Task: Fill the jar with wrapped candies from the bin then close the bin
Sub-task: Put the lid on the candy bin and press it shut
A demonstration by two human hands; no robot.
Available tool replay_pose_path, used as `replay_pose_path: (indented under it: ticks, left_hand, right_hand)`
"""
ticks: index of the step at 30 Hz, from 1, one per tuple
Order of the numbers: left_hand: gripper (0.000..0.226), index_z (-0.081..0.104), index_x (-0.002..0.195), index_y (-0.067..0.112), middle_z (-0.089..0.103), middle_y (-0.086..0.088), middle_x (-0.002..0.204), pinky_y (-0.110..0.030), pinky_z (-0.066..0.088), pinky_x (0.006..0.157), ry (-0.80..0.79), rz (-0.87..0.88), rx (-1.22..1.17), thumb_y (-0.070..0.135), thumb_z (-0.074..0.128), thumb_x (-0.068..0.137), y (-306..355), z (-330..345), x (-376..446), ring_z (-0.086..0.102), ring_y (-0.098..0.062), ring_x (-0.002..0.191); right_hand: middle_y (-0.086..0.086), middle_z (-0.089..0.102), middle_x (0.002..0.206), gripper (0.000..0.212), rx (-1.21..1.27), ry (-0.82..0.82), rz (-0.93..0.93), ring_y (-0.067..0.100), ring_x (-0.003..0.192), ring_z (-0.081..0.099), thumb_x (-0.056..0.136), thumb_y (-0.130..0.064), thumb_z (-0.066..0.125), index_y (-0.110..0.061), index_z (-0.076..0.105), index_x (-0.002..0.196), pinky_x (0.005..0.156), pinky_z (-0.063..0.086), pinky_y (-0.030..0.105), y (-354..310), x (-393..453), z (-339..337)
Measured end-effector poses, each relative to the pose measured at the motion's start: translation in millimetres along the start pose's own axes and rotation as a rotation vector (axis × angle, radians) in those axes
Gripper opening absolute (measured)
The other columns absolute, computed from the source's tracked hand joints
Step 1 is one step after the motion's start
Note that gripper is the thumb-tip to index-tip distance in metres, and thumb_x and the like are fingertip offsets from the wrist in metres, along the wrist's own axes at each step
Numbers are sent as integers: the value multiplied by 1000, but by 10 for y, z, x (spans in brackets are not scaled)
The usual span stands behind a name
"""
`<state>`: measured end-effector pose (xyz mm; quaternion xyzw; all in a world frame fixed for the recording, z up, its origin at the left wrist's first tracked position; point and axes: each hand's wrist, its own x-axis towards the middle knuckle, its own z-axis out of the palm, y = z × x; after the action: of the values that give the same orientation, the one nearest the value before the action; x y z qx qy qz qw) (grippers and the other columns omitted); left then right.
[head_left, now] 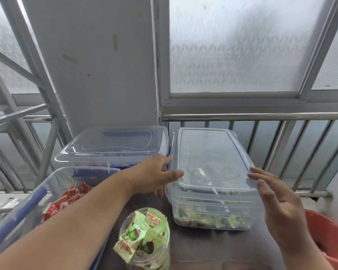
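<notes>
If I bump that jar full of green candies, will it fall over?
Maybe. The jar is tall and narrow, so a hard bump could tip it, and being round it would probably roll. Candies heap above its open rim, so some would likely spill. It looks like thin clear plastic, so it probably would not break.

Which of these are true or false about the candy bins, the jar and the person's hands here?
1. The jar holds green-wrapped candies. True.
2. The bin with green candies has no lid on it. False: a clear lid lies on top.
3. The left hand touches that bin's left side. True.
4. The right hand grips a candy. False: it is open at the lid's right edge.
5. The bin on the left holds red-wrapped candies. True.
</notes>
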<state>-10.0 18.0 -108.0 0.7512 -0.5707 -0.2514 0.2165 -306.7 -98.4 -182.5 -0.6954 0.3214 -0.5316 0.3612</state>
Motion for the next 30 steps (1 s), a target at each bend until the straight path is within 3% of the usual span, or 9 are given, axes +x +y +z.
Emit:
replay_pose_path:
  ticks: [5, 11, 14, 19, 21, 24, 30]
  left_hand:
    - [95, 19, 176, 18, 74, 12, 69, -26, 62, 71, -35, 42, -124, 55, 67, 103, -44, -26, 12, 70, -3, 57]
    - [95, 17, 177, 21, 75, -15, 119, -32, 65, 70, -20, 133, -303, 54, 66, 103, -219, 105, 124, 74, -12, 74]
    - [85, 29, 173, 15, 72, -13, 137, -30, 66, 73, 29, 94, -390, 48, 68, 104, -265, 111, 164, 77, -12, 82]
    - [57, 66, 152, 21, 77, 4, 136, -33, 67, 82, 31, 120, -420, 47, 75, 102, -288, 15, 142, 77, -17, 114]
    - [51, 71, 145, 19, 77, 5, 135, -28, 66, 82, 50, 115, -476, 42, 78, 100, -252, -14, 113, 77, -16, 113]
    - [60, 70, 145, 12, 75, -2, 135, -24, 66, 80, 92, 97, -468, 40, 86, 93, -217, -17, 83, 80, -15, 102]
    - [68, 64, 151, 10, 74, -6, 130, -11, 59, 66, 101, 89, -343, 38, 87, 93, -184, 18, 58, 80, -11, 88]
  right_hand:
    - [-17, 71, 125, 21, -85, 35, 66, 3, 124, 61, 98, -11, 64, -26, 78, 102, 100, 48, 26, 28, 31, 64]
    - [-24, 65, 131, 27, -154, 22, 186, 3, 128, 57, 98, -19, 56, -35, 77, 105, 113, 41, 38, -76, 118, 17]
    - [-19, 63, 136, 24, -257, 6, 252, 14, 130, 55, 95, -27, 59, -39, 75, 107, 112, 42, 45, -240, 158, -9]
    - [-1, 68, 129, 26, -350, -27, 218, 22, 128, 58, 94, -33, 68, -31, 73, 119, 102, 44, 40, -478, 151, -6]
    - [-2, 69, 129, 23, -344, 25, 189, 20, 127, 59, 93, -28, 69, -28, 75, 115, 102, 43, 35, -527, 153, -22]
    - [-8, 65, 136, 21, -312, 53, 181, 13, 130, 56, 93, -22, 70, -26, 78, 112, 107, 39, 31, -546, 109, -31]
    - [-11, 66, 136, 20, -403, 41, 249, 14, 128, 58, 91, -27, 70, -29, 79, 109, 111, 41, 37, -442, -4, -44]
